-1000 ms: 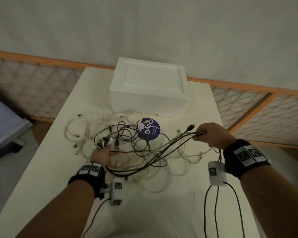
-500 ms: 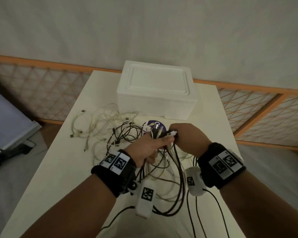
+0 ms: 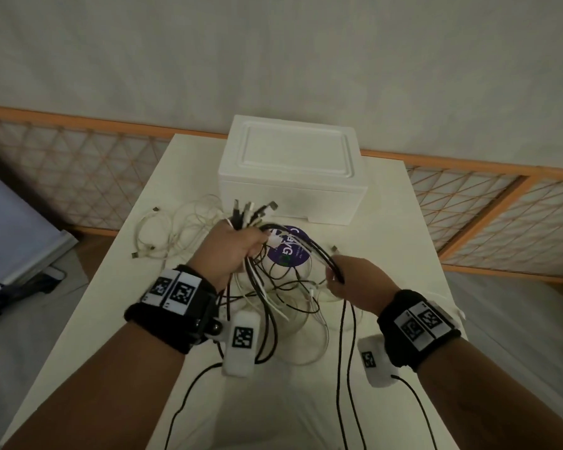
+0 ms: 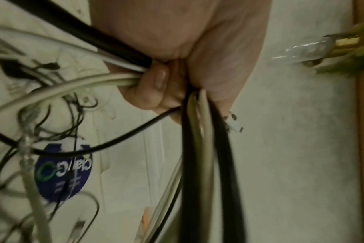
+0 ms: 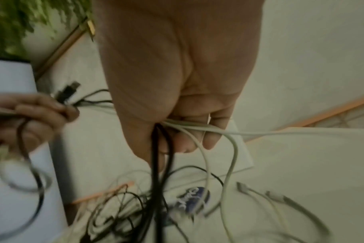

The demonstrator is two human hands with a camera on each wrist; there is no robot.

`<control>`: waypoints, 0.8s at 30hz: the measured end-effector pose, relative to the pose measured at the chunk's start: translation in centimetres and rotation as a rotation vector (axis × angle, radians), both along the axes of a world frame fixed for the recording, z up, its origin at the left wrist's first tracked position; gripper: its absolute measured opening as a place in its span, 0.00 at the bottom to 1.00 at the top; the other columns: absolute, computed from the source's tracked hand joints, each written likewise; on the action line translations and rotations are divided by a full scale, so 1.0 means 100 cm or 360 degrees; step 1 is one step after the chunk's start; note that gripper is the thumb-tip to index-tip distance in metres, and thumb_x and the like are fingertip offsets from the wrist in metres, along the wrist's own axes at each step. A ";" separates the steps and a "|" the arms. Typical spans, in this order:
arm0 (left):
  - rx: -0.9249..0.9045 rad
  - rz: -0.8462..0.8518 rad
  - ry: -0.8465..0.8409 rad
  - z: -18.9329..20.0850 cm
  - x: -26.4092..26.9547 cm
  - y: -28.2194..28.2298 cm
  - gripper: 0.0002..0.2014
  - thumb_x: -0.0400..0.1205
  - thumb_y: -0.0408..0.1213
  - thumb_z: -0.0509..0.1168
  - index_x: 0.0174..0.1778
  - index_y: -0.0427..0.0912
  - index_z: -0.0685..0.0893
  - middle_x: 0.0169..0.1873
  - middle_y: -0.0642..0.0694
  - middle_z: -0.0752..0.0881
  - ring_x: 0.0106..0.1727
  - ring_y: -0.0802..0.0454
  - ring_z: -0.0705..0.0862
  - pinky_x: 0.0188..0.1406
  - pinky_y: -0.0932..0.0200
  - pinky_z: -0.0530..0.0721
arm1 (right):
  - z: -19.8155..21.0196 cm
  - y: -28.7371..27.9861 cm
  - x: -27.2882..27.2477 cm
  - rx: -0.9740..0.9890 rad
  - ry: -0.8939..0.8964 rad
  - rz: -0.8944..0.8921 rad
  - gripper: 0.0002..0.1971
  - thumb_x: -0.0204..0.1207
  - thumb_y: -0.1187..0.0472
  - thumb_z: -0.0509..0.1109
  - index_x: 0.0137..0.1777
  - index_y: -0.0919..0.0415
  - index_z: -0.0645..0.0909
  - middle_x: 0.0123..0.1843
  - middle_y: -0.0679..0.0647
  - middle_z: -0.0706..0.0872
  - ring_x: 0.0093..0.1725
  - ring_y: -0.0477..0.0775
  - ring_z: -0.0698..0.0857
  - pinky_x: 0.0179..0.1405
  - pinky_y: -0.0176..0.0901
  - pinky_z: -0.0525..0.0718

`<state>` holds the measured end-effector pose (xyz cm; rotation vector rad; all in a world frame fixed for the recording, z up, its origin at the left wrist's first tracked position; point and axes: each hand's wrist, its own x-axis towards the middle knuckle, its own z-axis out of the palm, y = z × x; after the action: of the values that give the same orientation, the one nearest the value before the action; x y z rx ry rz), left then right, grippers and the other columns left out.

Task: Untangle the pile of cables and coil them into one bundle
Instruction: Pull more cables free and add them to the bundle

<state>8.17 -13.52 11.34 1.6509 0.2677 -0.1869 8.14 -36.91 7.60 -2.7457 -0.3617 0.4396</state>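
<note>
My left hand [image 3: 238,251] grips a bunch of black and white cables [image 3: 273,306], raised above the white table [image 3: 111,319]. Their plug ends [image 3: 252,212] fan out above the fist. In the left wrist view the curled fingers [image 4: 154,88] clamp black and white cords [image 4: 199,148]. My right hand [image 3: 348,280] holds several black cables [image 3: 319,251] that arc over from the left fist. The right wrist view shows black and white strands [image 5: 164,157] running through its closed fingers. A loose tangle of white cables [image 3: 176,235] lies on the table at the left.
A white foam box [image 3: 293,173] stands at the table's far end. A round purple sticker [image 3: 290,251] lies under the cables. A wooden lattice rail [image 3: 501,203] runs behind the table. Black leads [image 3: 348,384] from the wrist cameras hang toward me.
The hands met at the middle, where the left hand took the plug ends. Now the hands have parted again, and the right hand has slid out along the black cables to the right.
</note>
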 end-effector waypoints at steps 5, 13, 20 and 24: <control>-0.0224 0.0218 -0.0139 0.013 0.007 0.026 0.04 0.77 0.32 0.67 0.37 0.37 0.82 0.15 0.54 0.69 0.16 0.58 0.66 0.17 0.67 0.61 | -0.030 -0.026 -0.011 -0.0113 0.0129 -0.0160 0.09 0.73 0.55 0.64 0.33 0.47 0.69 0.32 0.45 0.79 0.38 0.52 0.80 0.39 0.45 0.78; -0.0425 0.0318 -0.0134 0.011 0.014 0.050 0.03 0.75 0.37 0.66 0.37 0.44 0.78 0.15 0.55 0.67 0.15 0.59 0.61 0.16 0.64 0.54 | -0.029 -0.047 -0.001 0.0045 0.0174 -0.0265 0.19 0.80 0.48 0.65 0.34 0.60 0.75 0.31 0.55 0.79 0.36 0.54 0.79 0.39 0.48 0.75; -0.0454 0.0345 -0.0133 0.014 0.013 0.054 0.08 0.82 0.31 0.62 0.38 0.45 0.81 0.15 0.54 0.67 0.14 0.59 0.62 0.15 0.68 0.55 | 0.046 -0.052 0.022 0.1038 -0.0159 -0.0492 0.08 0.81 0.62 0.65 0.53 0.54 0.85 0.52 0.44 0.88 0.53 0.33 0.82 0.58 0.30 0.74; -0.0358 0.0306 -0.0130 0.008 0.009 0.045 0.08 0.82 0.31 0.62 0.39 0.45 0.82 0.16 0.55 0.68 0.15 0.60 0.63 0.15 0.68 0.56 | 0.063 -0.046 0.030 0.1113 -0.0323 -0.0314 0.13 0.82 0.67 0.63 0.61 0.51 0.81 0.50 0.44 0.86 0.55 0.35 0.81 0.59 0.24 0.71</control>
<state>9.04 -9.04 12.16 1.3975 0.3292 -0.0031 11.12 -41.51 13.92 -2.1093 -0.2302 -0.0282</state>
